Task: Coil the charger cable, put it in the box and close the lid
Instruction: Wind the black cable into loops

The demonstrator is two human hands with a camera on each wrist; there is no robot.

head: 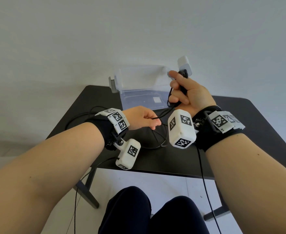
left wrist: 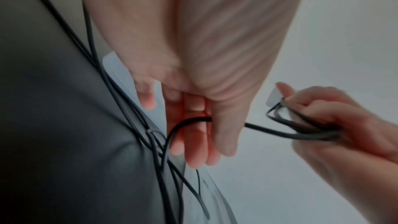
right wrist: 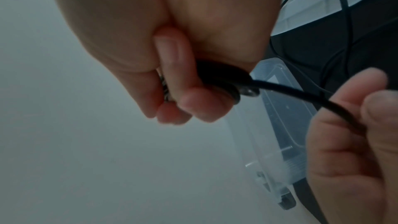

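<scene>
My right hand point(head: 179, 93) is raised over the table's right side and grips a few coiled loops of the black charger cable point(head: 170, 100). The white charger plug point(head: 183, 63) sticks up above its fingers. From the coil, the cable point(right wrist: 290, 93) runs taut down to my left hand point(head: 151, 123), which pinches it between thumb and fingers point(left wrist: 193, 134) low over the table. The rest of the cable point(head: 155, 142) lies in loose loops on the black table point(head: 240, 132). The clear plastic box point(head: 127, 97) stands at the table's far edge with its lid point(head: 138, 76) raised.
A grey latch point(head: 112, 85) hangs at the lid's left end. A small white label point(head: 156, 99) shows through the box floor. More loose cable point(head: 81, 119) curves over the table's left part. Thin black camera leads point(head: 204, 183) hang off the near edge above my knees.
</scene>
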